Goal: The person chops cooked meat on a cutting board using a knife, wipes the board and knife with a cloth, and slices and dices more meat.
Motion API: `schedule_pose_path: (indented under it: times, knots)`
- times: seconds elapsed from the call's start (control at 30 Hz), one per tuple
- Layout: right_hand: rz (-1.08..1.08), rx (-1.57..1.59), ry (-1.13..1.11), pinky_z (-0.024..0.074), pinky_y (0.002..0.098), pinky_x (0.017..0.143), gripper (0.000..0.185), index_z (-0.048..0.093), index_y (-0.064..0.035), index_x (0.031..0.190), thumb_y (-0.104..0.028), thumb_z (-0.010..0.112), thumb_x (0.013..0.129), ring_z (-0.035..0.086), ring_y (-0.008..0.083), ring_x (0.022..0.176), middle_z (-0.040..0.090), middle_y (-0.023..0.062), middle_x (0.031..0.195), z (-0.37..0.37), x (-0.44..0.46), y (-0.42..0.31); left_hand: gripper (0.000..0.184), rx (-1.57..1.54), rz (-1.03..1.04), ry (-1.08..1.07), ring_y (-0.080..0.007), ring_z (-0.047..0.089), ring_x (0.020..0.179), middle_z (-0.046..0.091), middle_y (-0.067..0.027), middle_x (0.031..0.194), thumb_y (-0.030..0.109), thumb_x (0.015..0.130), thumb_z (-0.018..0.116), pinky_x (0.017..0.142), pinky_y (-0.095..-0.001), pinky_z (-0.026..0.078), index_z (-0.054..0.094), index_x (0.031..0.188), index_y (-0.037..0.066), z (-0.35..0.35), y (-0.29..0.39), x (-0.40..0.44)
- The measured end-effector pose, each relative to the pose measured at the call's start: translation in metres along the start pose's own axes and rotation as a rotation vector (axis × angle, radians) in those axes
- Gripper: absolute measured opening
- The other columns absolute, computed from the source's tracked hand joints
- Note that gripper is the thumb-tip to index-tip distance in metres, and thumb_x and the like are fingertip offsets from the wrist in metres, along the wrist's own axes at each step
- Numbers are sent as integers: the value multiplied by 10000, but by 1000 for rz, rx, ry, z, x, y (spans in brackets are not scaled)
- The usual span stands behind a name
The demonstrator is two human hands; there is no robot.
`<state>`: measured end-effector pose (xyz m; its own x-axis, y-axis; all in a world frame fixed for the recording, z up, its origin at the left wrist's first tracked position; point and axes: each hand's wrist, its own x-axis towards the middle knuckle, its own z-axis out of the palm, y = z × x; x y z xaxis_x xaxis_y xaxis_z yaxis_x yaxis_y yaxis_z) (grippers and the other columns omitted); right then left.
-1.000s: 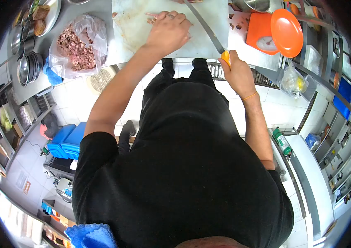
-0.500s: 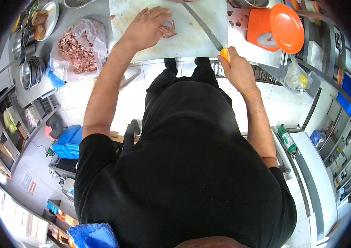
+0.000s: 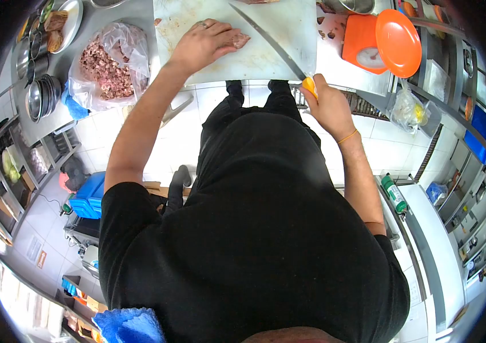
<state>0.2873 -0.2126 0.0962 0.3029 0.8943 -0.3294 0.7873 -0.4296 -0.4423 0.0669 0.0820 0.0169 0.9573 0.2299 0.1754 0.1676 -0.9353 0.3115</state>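
The person's black shirt (image 3: 248, 228) fills the middle of the view, and a white cutting board (image 3: 300, 34) lies at 12 o'clock from it. At 10 o'clock a clear plastic bag (image 3: 140, 63) sits open, full of chopped meat (image 3: 104, 66). Between 1 and 2 o'clock stands an orange scale (image 3: 352, 40), with an orange plate (image 3: 400, 43) just at its 3 o'clock side. The left hand (image 3: 197, 44), between 11 and 12 o'clock, is palm down over the board, its fingers close together with the tips at a small meat piece; whether they pinch it or merely lie on it I cannot tell. The right hand (image 3: 331, 108), at 2 o'clock, has its fingers wrapped round the yellow handle of a knife (image 3: 271, 43), whose blade slants across the board, tip pointing between 10 and 11. The small meat piece (image 3: 241, 40) is near the middle of the board's visible part, at the blade's 9 o'clock and apart from it. A ring (image 3: 203, 24) shows on a left finger.
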Motion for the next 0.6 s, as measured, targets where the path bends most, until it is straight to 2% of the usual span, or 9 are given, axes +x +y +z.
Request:
schedule_pose_path:
  times: [0.2,0.27,0.4,0.5,0.6]
  knots:
    - [20,13,22,537,554,584,372,529,-14,1099,-365,644,1056,697,452,673,679,227,708,24,-15,3,387,148,-310,306,-253,700,1005,765,-24,1104,422,857,851,917,-405,544,814,1130,150,29,44,-12]
    - [66,16,-13,524,560,610,341,531,-7,1105,-324,646,1060,691,461,703,679,240,735,23,-14,-2,397,162,-402,349,-250,694,979,765,-26,1088,436,839,863,915,-412,516,816,1111,151,35,55,-11]
    - [-7,-63,61,541,521,564,349,546,-38,1110,-366,646,1047,706,420,662,693,205,715,28,-7,-4,425,188,-577,389,-257,681,968,765,-20,1073,449,810,881,957,-441,464,815,1112,159,37,72,-4]
    - [-13,-95,22,547,523,584,340,551,-43,1122,-363,641,1049,712,418,680,704,204,737,26,-2,-8,461,194,-614,372,-265,678,1030,764,-21,1104,454,787,893,1005,-457,446,805,1129,157,28,77,-1]
    - [9,-101,-4,553,531,607,341,554,-44,1135,-365,635,1053,718,420,698,715,206,759,24,-2,-8,477,117,-498,420,-275,674,1092,760,-27,1143,439,783,898,1023,-465,451,787,1147,151,31,65,-6]
